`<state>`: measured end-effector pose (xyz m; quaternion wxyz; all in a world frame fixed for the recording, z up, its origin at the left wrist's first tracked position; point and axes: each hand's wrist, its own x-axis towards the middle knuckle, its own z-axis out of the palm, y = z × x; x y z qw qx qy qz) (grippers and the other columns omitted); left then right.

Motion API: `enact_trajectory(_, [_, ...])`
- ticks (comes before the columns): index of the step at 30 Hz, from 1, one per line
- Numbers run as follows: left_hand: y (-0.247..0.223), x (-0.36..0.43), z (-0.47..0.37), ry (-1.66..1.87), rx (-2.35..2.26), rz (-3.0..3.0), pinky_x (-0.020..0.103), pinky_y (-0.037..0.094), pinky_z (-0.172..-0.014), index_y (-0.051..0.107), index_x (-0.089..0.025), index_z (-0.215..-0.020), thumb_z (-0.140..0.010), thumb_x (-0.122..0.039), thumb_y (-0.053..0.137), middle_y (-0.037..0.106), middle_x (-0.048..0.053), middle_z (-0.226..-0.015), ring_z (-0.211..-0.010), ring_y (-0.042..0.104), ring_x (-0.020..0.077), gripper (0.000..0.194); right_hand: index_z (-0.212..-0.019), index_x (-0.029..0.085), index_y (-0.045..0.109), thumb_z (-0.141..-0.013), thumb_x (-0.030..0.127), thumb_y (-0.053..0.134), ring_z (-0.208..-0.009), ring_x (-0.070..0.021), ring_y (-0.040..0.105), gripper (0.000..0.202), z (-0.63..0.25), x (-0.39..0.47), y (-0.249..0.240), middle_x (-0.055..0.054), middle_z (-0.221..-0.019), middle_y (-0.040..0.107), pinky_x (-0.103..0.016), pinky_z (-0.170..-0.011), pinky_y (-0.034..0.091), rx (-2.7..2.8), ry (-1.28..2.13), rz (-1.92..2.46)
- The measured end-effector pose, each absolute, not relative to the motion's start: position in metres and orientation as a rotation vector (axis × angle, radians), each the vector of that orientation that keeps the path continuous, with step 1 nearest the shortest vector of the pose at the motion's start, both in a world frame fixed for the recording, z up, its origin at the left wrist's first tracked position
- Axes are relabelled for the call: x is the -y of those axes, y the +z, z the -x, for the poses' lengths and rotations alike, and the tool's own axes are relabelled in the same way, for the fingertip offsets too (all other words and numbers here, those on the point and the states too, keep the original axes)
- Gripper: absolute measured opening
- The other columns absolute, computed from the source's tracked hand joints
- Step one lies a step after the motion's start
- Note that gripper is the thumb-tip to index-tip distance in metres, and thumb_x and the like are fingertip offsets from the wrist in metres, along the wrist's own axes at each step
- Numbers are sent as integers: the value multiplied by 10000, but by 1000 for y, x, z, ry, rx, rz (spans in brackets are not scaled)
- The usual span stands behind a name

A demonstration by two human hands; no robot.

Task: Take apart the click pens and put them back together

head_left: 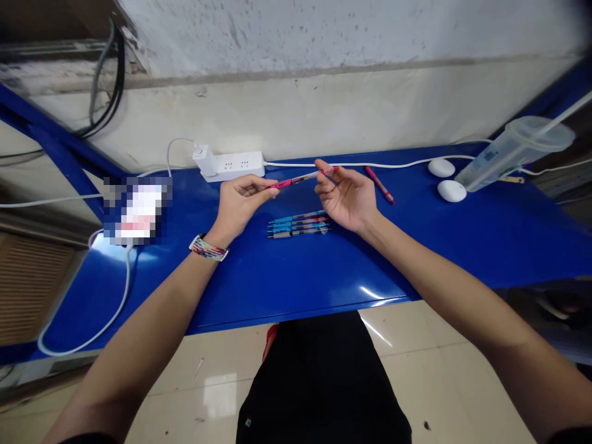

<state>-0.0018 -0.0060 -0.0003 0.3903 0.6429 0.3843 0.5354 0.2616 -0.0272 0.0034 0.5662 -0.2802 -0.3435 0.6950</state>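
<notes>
My left hand (240, 203), with a woven multicoloured band at the wrist, pinches the left end of a pink pen (287, 183). The pen is held nearly level above the blue table. My right hand (349, 196), palm turned up, has its fingers closed around the pen's right end. A thin whitish stretch shows between the pen's pink parts; whether they are joined cannot be made out. Below the hands, several pens (296, 226) with blue, red and dark parts lie side by side. A red pen (380, 185) rests on the table just right of my right hand.
A white power strip (240, 164) with a charger stands by the wall. At the left, a blurred lit device (141, 213) has a white cable. Two white rounded objects (452, 190) and a clear plastic cup (504, 154) stand at the right of the blue table (296, 283).
</notes>
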Motion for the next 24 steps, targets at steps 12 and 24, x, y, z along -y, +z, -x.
enact_trajectory(12, [-2,3,3,1350,-980,-1637,404,704,-876,862,-219,-861,-728,-390,1019,897,83,-970,-889,840,231,267,-1146,210,755,-1063,363,635,-743,-158,688,211,-258,31,6,-33,-838,774,-228,-626,611,785,1649,667])
enact_trajectory(24, [0,5,5,1331,-967,-1620,402,711,-891,853,-216,-841,-714,-390,1039,898,78,-964,-883,844,227,284,-1222,235,766,-1045,376,678,-827,-146,739,242,-260,31,1,-20,-949,816,-227,-700,659,851,1658,624])
